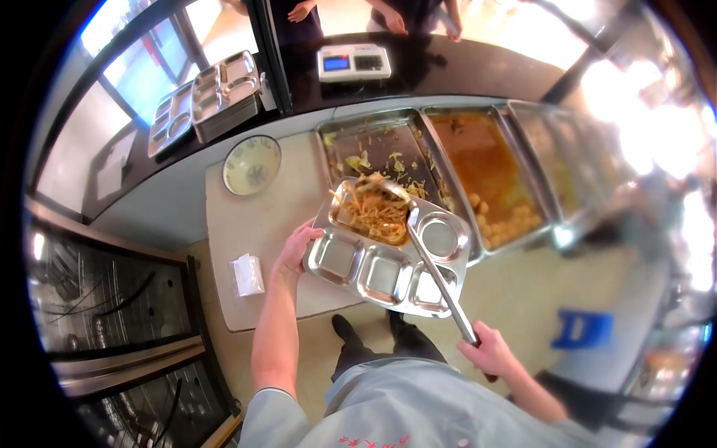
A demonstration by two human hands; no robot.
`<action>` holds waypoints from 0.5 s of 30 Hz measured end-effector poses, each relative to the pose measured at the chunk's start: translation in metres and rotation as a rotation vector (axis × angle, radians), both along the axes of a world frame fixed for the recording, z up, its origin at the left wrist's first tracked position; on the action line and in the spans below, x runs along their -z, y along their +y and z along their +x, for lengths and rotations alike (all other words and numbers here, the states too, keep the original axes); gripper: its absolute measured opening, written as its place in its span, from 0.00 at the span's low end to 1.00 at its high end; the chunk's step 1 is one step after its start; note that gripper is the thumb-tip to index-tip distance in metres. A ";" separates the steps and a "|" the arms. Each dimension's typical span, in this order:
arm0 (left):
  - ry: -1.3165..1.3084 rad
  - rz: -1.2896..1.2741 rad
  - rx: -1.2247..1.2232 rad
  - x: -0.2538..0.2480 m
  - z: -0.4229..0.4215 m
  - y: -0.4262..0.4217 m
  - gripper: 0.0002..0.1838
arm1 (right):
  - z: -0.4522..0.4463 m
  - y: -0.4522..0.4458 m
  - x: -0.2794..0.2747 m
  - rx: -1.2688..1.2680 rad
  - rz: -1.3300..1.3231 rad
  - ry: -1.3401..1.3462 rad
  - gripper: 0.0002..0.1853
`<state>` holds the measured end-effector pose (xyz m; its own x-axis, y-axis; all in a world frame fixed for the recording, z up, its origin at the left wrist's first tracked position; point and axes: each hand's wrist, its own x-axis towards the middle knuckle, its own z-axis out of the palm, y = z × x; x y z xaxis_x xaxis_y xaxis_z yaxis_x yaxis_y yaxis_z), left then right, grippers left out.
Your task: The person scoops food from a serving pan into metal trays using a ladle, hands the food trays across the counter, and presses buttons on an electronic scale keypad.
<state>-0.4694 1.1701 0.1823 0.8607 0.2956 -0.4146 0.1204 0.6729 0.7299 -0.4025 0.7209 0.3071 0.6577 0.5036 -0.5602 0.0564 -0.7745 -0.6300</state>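
Note:
My left hand [298, 248] grips the left edge of a steel compartment tray [384, 275], thumb over the rim. In the tray's upper left compartment lies a heap of brownish shredded, noodle-like food [371, 211]. My right hand [488, 351] is closed round the dark end of the long-handled metal ladle [439, 282]. The ladle crosses over the tray, and its head rests at or just above the heap; exact contact is hard to tell. Bare metal shows in the other compartments. The tray's far edge overlaps the near side of a steel food pan [399, 136] holding scraps of vegetable.
Beside that pan stands one with brown sauce [478, 153] and round yellowish pieces [508, 225]. A patterned bowl [252, 165] and tissue pack [247, 275] lie left. Stacked trays [224, 93] and a keypad terminal [354, 63] occupy the dark counter, with other people behind. A blue stool [582, 329] stands right.

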 end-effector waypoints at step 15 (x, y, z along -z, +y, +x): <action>0.083 0.088 0.003 0.040 -0.039 -0.004 0.29 | 0.047 -0.019 0.031 0.102 -0.052 -0.298 0.15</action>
